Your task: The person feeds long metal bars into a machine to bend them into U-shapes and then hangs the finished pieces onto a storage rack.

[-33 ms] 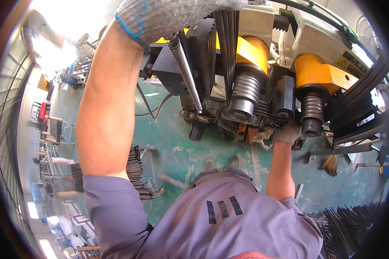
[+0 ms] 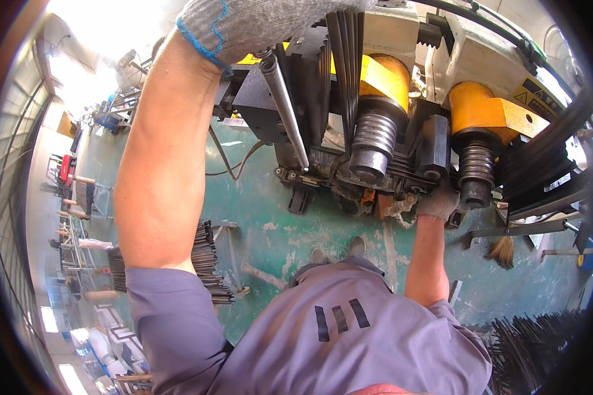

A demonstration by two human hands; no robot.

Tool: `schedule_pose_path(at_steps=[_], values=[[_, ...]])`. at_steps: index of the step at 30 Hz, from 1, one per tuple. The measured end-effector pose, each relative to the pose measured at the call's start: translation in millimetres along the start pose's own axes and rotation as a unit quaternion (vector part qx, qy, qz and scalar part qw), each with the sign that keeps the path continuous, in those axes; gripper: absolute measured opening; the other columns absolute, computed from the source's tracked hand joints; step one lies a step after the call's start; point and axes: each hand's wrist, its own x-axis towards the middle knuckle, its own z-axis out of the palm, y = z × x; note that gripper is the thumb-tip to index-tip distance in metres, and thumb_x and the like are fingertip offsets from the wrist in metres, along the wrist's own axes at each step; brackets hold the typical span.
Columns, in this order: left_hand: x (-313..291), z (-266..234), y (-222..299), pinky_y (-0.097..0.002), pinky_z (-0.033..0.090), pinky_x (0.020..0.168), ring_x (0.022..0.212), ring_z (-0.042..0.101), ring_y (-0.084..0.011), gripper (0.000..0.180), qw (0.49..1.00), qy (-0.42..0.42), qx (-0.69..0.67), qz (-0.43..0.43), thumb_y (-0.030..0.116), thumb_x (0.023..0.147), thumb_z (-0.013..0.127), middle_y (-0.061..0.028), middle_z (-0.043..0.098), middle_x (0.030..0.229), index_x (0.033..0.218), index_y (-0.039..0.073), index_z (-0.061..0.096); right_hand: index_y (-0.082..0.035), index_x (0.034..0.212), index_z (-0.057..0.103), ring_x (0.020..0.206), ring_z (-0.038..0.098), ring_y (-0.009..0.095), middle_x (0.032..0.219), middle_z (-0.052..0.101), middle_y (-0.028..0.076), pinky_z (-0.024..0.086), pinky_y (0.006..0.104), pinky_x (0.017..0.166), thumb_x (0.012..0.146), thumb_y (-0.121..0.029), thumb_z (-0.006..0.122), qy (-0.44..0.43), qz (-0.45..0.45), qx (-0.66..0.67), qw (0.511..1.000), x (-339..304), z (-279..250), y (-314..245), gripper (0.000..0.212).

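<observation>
At the top edge my left hand (image 2: 263, 26), in a grey knit glove with a blue cuff, reaches across the upper ends of several long dark metal bars (image 2: 344, 72). Its fingers close over those bars, partly cut off by the picture's edge. Below the hand a coil spring on a rod (image 2: 284, 108) slants down. My right hand (image 2: 439, 201), also gloved, is low on the machine, under a black block (image 2: 433, 148) and beside the right ribbed metal cylinder (image 2: 476, 168). Its fingers are curled and hidden by the machine, as is whatever they grip.
Yellow clamp arms (image 2: 494, 115) sit above the ribbed cylinders. More dark bars (image 2: 547, 158) slant at the right, above a broom head (image 2: 502, 251). Bundles of dark bars (image 2: 211, 263) lie at the lower left, and more rods (image 2: 527, 349) at the lower right.
The dark bars at the far right have shifted slightly and are blurred. My left hand has moved very slightly; my right hand stays in place.
</observation>
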Motion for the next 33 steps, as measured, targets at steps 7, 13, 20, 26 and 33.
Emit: schedule_pose_path(at_steps=[7, 13, 20, 26, 33], values=[[-43, -24, -58, -0.0293, 0.062, 0.063, 0.065, 0.069, -0.0196, 0.019, 0.947, 0.02, 0.024, 0.319, 0.005, 0.098, 0.06, -0.0103, 0.068, 0.081, 0.114, 0.001, 0.07, 0.005, 0.123, 0.065, 0.103, 0.068, 0.026, 0.121, 0.068, 0.016, 0.06, 0.0386, 0.09, 0.089, 0.001, 0.071, 0.048, -0.041, 0.08, 0.995, -57, -50, -9, 0.035], [-146, -20, -195, -0.0385, 0.057, 0.065, 0.071, 0.071, -0.0217, 0.006, 0.918, 0.242, -0.198, 0.246, 0.011, 0.081, 0.072, -0.0098, 0.07, 0.073, 0.081, 0.006, 0.067, 0.006, 0.104, 0.076, 0.092, 0.071, 0.026, 0.107, 0.073, 0.017, 0.06, 0.0334, 0.08, 0.092, -0.014, 0.07, -0.046, -0.054, -0.029, 0.997, -152, -58, -28, 0.023], [-379, -53, -363, -0.0311, 0.054, 0.065, 0.071, 0.065, -0.0096, 0.007, 0.843, 0.432, -0.313, -0.071, 0.009, 0.087, 0.073, -0.0021, 0.067, 0.076, 0.09, 0.005, 0.068, 0.004, 0.129, 0.069, 0.097, 0.074, 0.022, 0.119, 0.075, 0.018, 0.06, 0.0319, 0.083, 0.102, -0.024, 0.067, -0.243, -0.169, -0.325, 0.898, -271, 2, -9, 0.039], [-572, -19, -433, -0.0284, 0.053, 0.07, 0.074, 0.062, -0.0095, 0.012, 0.664, 0.648, -0.353, -0.124, -0.001, 0.084, 0.071, -0.0014, 0.064, 0.081, 0.094, 0.003, 0.065, 0.009, 0.116, 0.071, 0.093, 0.07, 0.018, 0.108, 0.075, 0.014, 0.058, 0.0307, 0.085, 0.099, -0.023, 0.073, -0.511, -0.017, -0.145, 0.847, -415, 41, 18, 0.037], [-722, -12, -439, -0.0312, 0.057, 0.073, 0.08, 0.07, -0.0176, 0.015, 0.502, 0.769, -0.336, -0.207, -0.003, 0.086, 0.066, -0.0084, 0.068, 0.086, 0.1, 0.0, 0.064, 0.007, 0.125, 0.065, 0.086, 0.065, 0.016, 0.107, 0.071, 0.011, 0.054, 0.0306, 0.079, 0.098, -0.019, 0.074, -0.678, -0.133, -0.072, 0.719, -566, 95, 14, 0.038]])
